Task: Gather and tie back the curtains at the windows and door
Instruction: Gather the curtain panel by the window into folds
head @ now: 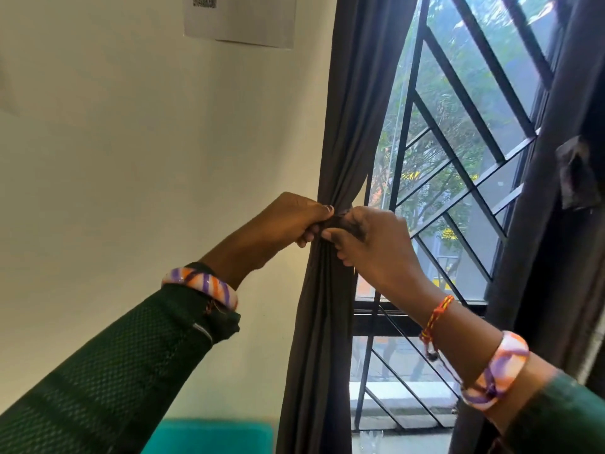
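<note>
Both hands meet at the gathered waist of the dark grey fabric curtain (340, 126), which hangs between the cream wall (131, 142) and the window. The left hand (288, 224) curls its fingers (307, 235) round the bunched cloth; the right hand (373, 247) pinches a dark tie band at the same spot, thumb tip touching the left fingers. Right of the fingers, black diagonal window bars (458, 103) cross the glass. Farther right hangs a second dark curtain (556, 257). Above and left, a white paper sheet (242, 21) is on the wall. Below, a teal edge (212, 434) shows.
</note>
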{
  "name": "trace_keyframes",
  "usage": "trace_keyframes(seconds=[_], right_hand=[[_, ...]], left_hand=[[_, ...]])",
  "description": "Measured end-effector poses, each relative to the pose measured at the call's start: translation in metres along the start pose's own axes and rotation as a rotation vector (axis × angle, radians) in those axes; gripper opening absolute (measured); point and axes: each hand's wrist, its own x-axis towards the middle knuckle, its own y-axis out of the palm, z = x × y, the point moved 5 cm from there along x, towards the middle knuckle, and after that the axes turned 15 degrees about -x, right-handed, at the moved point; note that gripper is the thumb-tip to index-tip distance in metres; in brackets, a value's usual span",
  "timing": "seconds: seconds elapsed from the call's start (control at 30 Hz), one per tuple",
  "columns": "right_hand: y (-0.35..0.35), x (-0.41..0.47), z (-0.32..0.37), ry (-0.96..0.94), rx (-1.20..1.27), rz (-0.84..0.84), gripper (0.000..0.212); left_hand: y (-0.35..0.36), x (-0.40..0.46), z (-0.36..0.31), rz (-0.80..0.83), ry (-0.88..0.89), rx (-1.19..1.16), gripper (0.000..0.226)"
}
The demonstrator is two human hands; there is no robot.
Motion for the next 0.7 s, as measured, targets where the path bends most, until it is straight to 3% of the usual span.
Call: trace_keyframes(seconds=[0.13, 0.3, 0.4, 0.5, 0.6, 0.7], right_hand=[[-0.002, 0.003, 0.004, -0.224, -0.36, 0.058, 0.029], [-0.009, 0.01, -0.015, -0.234, -0.395, 0.082, 0.043], [-0.003, 0.009, -0.03, -0.176, -0.356, 0.093, 0.042], [0.011, 0.005, -0.037, -0.09, -0.312, 0.117, 0.041], [0.023, 0.003, -0.042, -0.036, -0.348, 0.167, 0.037], [0.024, 0.005, -0.045, -0.024, -0.484, 0.211, 0.033]], left_hand=[[-0.005, -0.001, 0.017, -0.163, -0.013, -0.267, 0.027], [-0.031, -0.003, 0.021, -0.41, 0.053, -0.305, 0.015], [-0.036, -0.001, 0.024, -0.48, 0.112, -0.152, 0.024], [-0.028, 0.002, 0.019, -0.524, 0.242, 0.167, 0.027], [-0.018, 0.004, 0.008, -0.479, 0.337, 0.478, 0.024], [-0.007, 0.011, 0.005, -0.389, 0.262, 0.66, 0.022]])
